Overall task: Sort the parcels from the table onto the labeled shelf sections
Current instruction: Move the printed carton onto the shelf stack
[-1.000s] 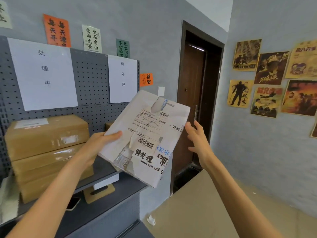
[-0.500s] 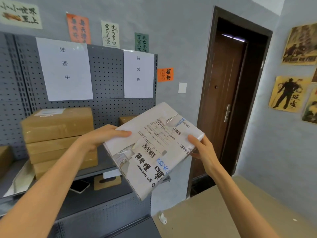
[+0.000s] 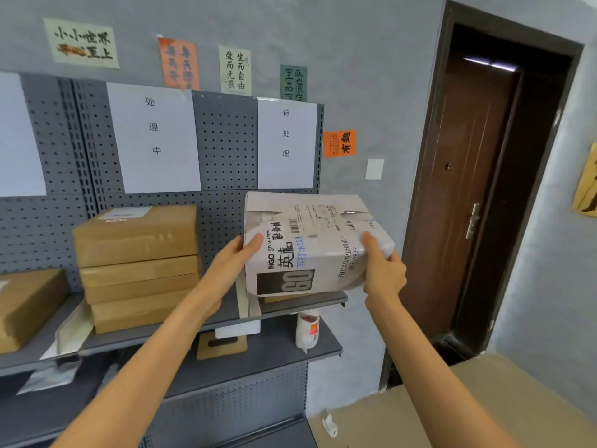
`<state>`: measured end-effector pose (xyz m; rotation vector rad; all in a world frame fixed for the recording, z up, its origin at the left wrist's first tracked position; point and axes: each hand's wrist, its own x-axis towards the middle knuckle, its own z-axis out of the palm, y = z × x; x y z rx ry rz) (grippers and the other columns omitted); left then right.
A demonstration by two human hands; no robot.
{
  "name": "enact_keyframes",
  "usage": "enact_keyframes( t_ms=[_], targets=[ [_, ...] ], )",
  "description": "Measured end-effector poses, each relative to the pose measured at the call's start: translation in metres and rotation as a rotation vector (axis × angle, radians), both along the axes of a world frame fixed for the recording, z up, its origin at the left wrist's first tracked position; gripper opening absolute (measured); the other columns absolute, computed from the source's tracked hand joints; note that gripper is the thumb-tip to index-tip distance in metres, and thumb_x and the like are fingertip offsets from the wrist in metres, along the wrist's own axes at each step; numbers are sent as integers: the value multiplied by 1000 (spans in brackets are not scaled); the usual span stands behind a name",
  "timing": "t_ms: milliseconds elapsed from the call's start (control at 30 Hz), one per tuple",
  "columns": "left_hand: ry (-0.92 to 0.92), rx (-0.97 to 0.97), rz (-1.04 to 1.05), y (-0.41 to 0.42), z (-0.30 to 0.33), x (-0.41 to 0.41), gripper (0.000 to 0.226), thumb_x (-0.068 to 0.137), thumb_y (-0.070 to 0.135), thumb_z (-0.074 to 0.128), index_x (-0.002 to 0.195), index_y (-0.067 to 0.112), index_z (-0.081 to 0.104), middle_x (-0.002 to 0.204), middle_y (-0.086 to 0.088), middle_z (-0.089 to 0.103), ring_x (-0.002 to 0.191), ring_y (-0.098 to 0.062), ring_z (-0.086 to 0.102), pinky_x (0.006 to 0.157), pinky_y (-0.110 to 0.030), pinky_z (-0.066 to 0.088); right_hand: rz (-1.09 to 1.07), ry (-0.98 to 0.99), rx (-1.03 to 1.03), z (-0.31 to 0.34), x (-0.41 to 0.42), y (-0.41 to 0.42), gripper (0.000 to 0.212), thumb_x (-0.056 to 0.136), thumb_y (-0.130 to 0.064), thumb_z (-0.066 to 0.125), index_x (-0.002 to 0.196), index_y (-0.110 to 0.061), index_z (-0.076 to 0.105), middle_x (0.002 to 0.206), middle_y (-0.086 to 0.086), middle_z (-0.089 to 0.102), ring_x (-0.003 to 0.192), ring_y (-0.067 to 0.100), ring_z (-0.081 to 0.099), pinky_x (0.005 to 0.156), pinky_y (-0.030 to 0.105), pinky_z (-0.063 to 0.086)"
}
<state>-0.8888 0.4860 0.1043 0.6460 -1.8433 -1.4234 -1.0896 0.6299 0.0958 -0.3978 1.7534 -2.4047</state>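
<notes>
White parcel (image 3: 310, 244) gripped by left hand (image 3: 234, 263) and right hand (image 3: 382, 270), above shelf (image 3: 303, 302), under paper label (image 3: 286, 143)

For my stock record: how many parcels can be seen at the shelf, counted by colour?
Brown cardboard parcels: 4, three stacked and one at the left edge.
White parcel: 1, held by both hands.
Total: 5

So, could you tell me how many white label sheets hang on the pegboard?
3: one cut off at the left edge, one above the brown stack, one above the held white parcel. More may lie outside the view.
</notes>
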Motion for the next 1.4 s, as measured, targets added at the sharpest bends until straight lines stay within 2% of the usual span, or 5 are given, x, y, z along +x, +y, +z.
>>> enact_keyframes(
  t_ms=[133,333,500,1267,1400],
  targets=[
    [176,48,56,-3,2,-17,60,81,51,62,135,30,50,117,8,68,104,-7,65,76,-18,48,84,18,32,7,-9,-27,39,81,-54,67,110,-30,55,109,-3,63,99,18,61,85,39,53],
    [270,135,214,-42,-1,-44,41,87,40,64,124,25,59,107,0,72,101,-19,67,86,-36,53,166,176,101,8,-36,-65,46,84,-57,61,119,-27,58,105,-5,61,85,4,56,65,21,42],
    [274,140,262,-94,-4,-93,30,86,43,65,113,29,62,101,2,72,98,-19,67,87,-38,54,188,216,143,14,-87,-114,51,85,-54,61,124,-21,60,113,0,63,101,18,58,79,31,44],
    [133,144,314,-243,-28,-209,53,84,56,61,124,21,61,103,0,72,94,-19,68,70,-27,54,264,221,338,-5,-232,-288,41,81,-61,61,98,-24,58,104,2,60,100,23,55,82,34,43],
    [127,127,365,-248,-32,-214,56,83,59,60,124,22,60,105,-1,71,96,-21,67,84,-38,56,294,243,329,-9,-240,-293,40,82,-61,60,101,-25,58,99,-2,59,90,17,55,74,31,40]
  ],
)
